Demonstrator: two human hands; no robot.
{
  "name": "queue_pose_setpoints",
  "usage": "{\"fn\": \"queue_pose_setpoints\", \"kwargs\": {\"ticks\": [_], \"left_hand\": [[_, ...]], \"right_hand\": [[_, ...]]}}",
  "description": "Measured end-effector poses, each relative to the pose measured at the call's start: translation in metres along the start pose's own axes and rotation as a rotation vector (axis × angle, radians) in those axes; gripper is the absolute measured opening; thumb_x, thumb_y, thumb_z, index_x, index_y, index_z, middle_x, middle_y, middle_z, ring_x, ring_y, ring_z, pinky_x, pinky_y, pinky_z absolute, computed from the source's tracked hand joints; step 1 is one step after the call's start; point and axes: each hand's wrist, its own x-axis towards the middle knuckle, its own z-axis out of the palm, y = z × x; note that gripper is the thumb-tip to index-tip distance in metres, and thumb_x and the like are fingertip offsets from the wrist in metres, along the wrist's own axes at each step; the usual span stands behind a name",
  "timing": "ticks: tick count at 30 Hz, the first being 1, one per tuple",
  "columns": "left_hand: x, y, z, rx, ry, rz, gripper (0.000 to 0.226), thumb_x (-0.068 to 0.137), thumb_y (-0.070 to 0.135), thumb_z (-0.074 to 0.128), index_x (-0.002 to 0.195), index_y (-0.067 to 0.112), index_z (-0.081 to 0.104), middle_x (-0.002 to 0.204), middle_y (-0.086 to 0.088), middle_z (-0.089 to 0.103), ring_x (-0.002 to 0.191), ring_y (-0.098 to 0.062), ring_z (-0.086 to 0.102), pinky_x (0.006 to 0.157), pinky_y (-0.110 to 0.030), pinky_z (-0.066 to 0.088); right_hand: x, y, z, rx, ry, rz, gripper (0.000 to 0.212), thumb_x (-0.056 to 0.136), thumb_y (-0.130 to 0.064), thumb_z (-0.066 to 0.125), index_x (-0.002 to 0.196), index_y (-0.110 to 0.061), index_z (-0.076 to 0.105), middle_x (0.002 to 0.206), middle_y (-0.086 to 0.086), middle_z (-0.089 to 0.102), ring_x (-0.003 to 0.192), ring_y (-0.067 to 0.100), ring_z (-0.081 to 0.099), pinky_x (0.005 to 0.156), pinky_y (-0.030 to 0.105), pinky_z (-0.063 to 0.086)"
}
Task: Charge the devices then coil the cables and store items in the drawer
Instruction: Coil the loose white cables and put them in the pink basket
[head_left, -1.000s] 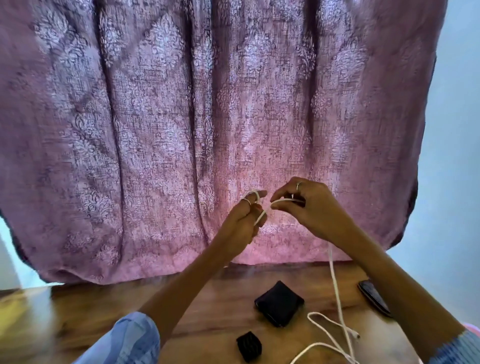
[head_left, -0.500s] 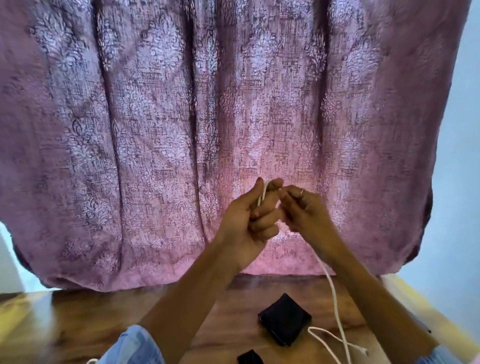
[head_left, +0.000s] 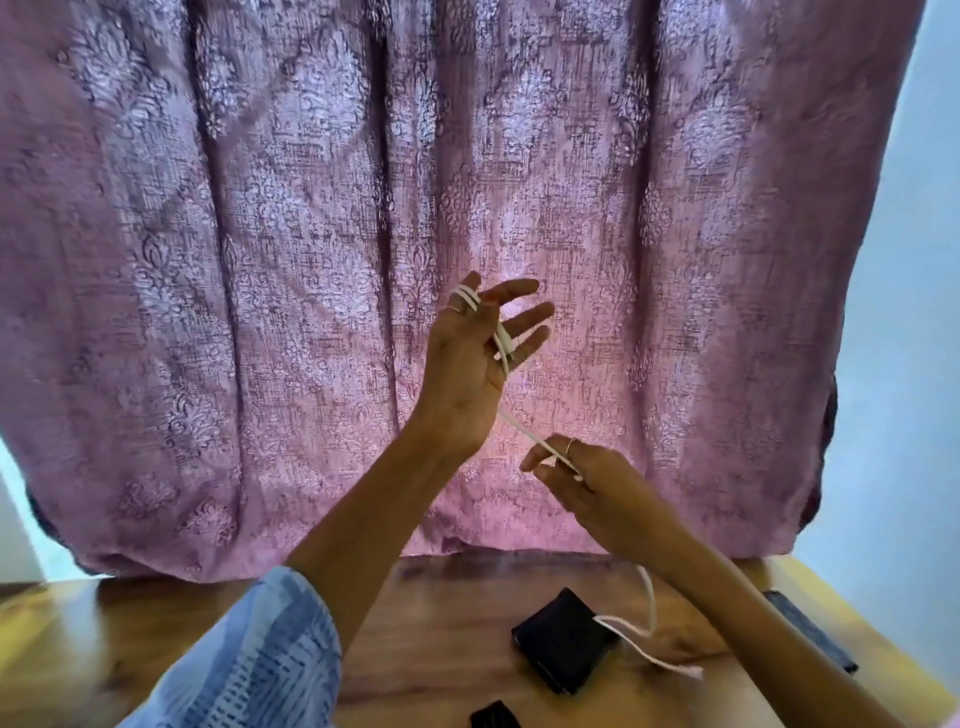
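Observation:
A white cable (head_left: 523, 433) loops twice round the index finger of my left hand (head_left: 465, 364), crosses the palm and passes the little finger. That hand is raised in front of the curtain with its fingers spread straight. From it the cable runs taut down to my right hand (head_left: 587, 475), which pinches it between thumb and fingers. Below that hand the cable hangs to the wooden table (head_left: 441, 649), where its loose end lies beside a flat black square device (head_left: 561, 639).
A small black charger block (head_left: 493, 718) sits at the bottom edge. A dark phone (head_left: 810, 631) lies at the table's right side. A mauve patterned curtain (head_left: 363, 234) hangs just behind the table.
My hands were together at chest height. The left one has risen and opened its fingers with the cable looped on them, and the right one has pulled the cable down and right.

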Motion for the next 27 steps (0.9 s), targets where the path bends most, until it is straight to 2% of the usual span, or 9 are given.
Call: {"fn": "queue_pose_setpoints", "kwargs": {"ticks": [3, 5, 7, 9, 12, 15, 18, 23, 27], "left_hand": [[0.002, -0.003, -0.007, 0.504, -0.027, 0.134, 0.05, 0.101, 0.007, 0.035, 0.146, 0.015, 0.016, 0.109, 0.004, 0.068, 0.109, -0.018, 0.063, 0.103, -0.036, 0.041], [0.003, -0.008, -0.011, 0.802, -0.085, 0.208, 0.054, 0.101, 0.003, 0.032, 0.149, 0.008, 0.008, 0.112, -0.006, 0.064, 0.109, -0.021, 0.061, 0.103, -0.026, 0.042], [0.003, -0.009, -0.014, 0.973, -0.155, 0.2, 0.055, 0.101, 0.001, 0.031, 0.149, 0.008, 0.005, 0.105, -0.014, 0.062, 0.094, -0.027, 0.063, 0.092, -0.032, 0.05], [0.001, -0.008, -0.017, 1.031, -0.205, 0.104, 0.057, 0.1, 0.001, 0.031, 0.149, 0.014, 0.005, 0.094, -0.009, 0.061, 0.073, -0.027, 0.06, 0.077, -0.036, 0.053], [-0.006, -0.007, -0.02, 1.093, -0.273, -0.024, 0.059, 0.1, -0.001, 0.032, 0.15, 0.017, 0.006, 0.084, -0.007, 0.058, 0.053, -0.009, 0.05, 0.054, -0.02, 0.047], [-0.017, -0.007, -0.016, 1.006, -0.304, -0.1, 0.046, 0.1, -0.001, 0.03, 0.143, 0.012, 0.023, 0.071, -0.004, 0.045, 0.049, 0.001, 0.041, 0.053, -0.008, 0.035], [-0.026, -0.002, -0.01, 0.802, -0.286, -0.176, 0.026, 0.103, 0.011, 0.027, 0.123, 0.007, 0.043, 0.059, 0.003, 0.032, 0.042, 0.002, 0.03, 0.044, -0.012, 0.028], [-0.031, 0.007, -0.004, 0.736, -0.352, -0.256, 0.05, 0.097, 0.046, 0.03, 0.096, 0.008, 0.062, 0.049, 0.009, 0.026, 0.041, -0.006, 0.017, 0.04, -0.017, 0.016], [-0.031, 0.019, 0.001, 0.492, -0.419, -0.401, 0.046, 0.092, 0.049, 0.036, 0.086, 0.013, 0.065, 0.045, 0.008, 0.024, 0.036, -0.004, 0.013, 0.038, -0.013, 0.011]], "right_hand": [[0.001, -0.01, -0.014, -0.061, 0.049, -0.104, 0.019, 0.098, -0.018, 0.049, 0.1, -0.022, 0.067, 0.049, -0.011, 0.045, 0.042, 0.009, 0.041, 0.045, 0.018, 0.03], [0.004, -0.017, -0.023, -0.106, 0.093, -0.135, 0.017, 0.096, -0.019, 0.053, 0.098, -0.017, 0.07, 0.048, -0.017, 0.043, 0.046, 0.003, 0.048, 0.047, 0.013, 0.034], [0.008, -0.021, -0.033, -0.158, 0.145, -0.123, 0.016, 0.094, -0.023, 0.056, 0.098, -0.016, 0.07, 0.052, -0.018, 0.045, 0.05, -0.003, 0.051, 0.049, 0.011, 0.035], [0.013, -0.023, -0.042, -0.191, 0.222, -0.1, 0.016, 0.092, -0.027, 0.06, 0.1, -0.019, 0.071, 0.058, -0.018, 0.05, 0.047, -0.001, 0.048, 0.049, 0.009, 0.031], [0.017, -0.027, -0.056, -0.226, 0.314, -0.105, 0.015, 0.089, -0.028, 0.063, 0.098, -0.021, 0.073, 0.077, -0.004, 0.067, 0.061, 0.005, 0.056, 0.061, 0.021, 0.044], [0.02, -0.034, -0.066, -0.227, 0.385, -0.15, 0.011, 0.085, -0.027, 0.068, 0.09, -0.019, 0.074, 0.087, 0.003, 0.069, 0.076, 0.019, 0.062, 0.073, 0.039, 0.052], [0.022, -0.042, -0.074, -0.208, 0.43, -0.203, 0.012, 0.08, -0.028, 0.073, 0.084, -0.016, 0.074, 0.086, 0.003, 0.067, 0.076, 0.016, 0.061, 0.072, 0.04, 0.052], [0.027, -0.049, -0.079, -0.168, 0.457, -0.3, 0.014, 0.078, -0.026, 0.074, 0.082, -0.013, 0.074, 0.082, 0.003, 0.066, 0.072, 0.013, 0.06, 0.068, 0.03, 0.051], [0.03, -0.045, -0.081, -0.018, 0.454, -0.279, 0.009, 0.081, -0.029, 0.069, 0.079, -0.02, 0.073, 0.075, 0.005, 0.068, 0.068, 0.023, 0.062, 0.065, 0.038, 0.051]]}}
